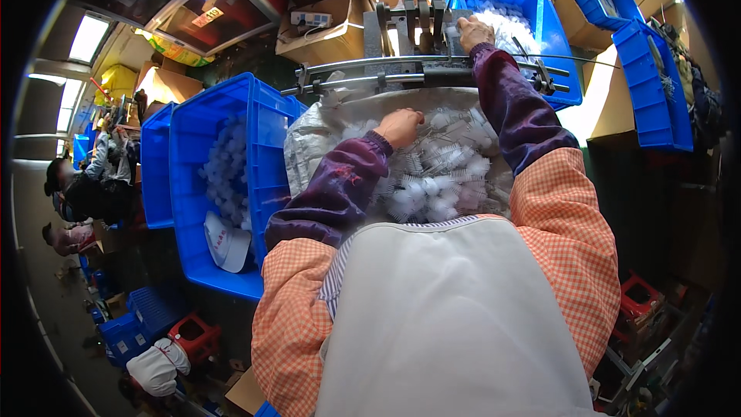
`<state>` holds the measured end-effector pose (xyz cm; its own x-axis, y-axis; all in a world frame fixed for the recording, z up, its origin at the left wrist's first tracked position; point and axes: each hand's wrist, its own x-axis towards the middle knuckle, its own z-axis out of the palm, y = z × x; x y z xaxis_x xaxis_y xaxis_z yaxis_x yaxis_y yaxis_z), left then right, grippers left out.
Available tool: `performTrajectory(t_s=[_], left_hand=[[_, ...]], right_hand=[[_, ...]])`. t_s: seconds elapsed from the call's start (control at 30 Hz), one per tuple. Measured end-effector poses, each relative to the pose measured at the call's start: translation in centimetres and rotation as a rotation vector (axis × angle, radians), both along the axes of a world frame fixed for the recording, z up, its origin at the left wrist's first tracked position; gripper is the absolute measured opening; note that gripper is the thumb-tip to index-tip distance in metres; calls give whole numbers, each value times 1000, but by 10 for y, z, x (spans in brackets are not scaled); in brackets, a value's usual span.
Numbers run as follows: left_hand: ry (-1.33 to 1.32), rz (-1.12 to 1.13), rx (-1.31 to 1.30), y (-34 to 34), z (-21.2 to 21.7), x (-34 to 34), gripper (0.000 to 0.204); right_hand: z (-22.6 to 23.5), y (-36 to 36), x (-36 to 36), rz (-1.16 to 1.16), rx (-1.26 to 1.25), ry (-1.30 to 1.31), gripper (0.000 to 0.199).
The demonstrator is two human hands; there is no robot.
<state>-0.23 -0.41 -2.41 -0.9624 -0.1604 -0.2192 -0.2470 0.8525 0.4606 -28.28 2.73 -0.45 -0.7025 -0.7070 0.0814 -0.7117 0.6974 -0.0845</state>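
Observation:
My left hand [400, 127] is over a pile of small translucent white plastic pieces [444, 166], some with comb-like ridges, lying in a grey-white cloth sack [305, 147] in front of me. Its fingers are curled together at the pile's far edge; what they hold, if anything, is too small to make out. Farther off, my right hand [475, 33] is at the right side of a metal bench machine [409, 31], fingers bent and closed. Whatever lies between those fingers is hidden. Two metal rods [363, 81] run crosswise between the machine and the sack.
To the left stands a blue bin [185, 208] with white rounded parts and a white cap [227, 241]. Behind the machine's right side, another blue bin [552, 31] holds white pieces. Cardboard boxes [324, 38] and blue trays [652, 93] flank the bench. Other people [89, 185] are far left.

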Motion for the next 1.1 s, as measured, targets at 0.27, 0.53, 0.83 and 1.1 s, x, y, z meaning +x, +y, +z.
performTrajectory(t_s=[0.27, 0.53, 0.83, 1.1], left_hand=[[-9, -6, 7, -2, -3, 1, 33], [-5, -17, 21, -2, -5, 0, 33], [-7, -20, 15, -1, 3, 2, 32], [3, -10, 18, -1, 1, 4, 31]], right_hand=[[5, 5, 3, -37, -85, 25, 27], [-1, 9, 4, 7, -127, 31, 26], [-7, 3, 0, 24, -256, 17, 22], [-9, 2, 3, 56, -310, 34, 21]])
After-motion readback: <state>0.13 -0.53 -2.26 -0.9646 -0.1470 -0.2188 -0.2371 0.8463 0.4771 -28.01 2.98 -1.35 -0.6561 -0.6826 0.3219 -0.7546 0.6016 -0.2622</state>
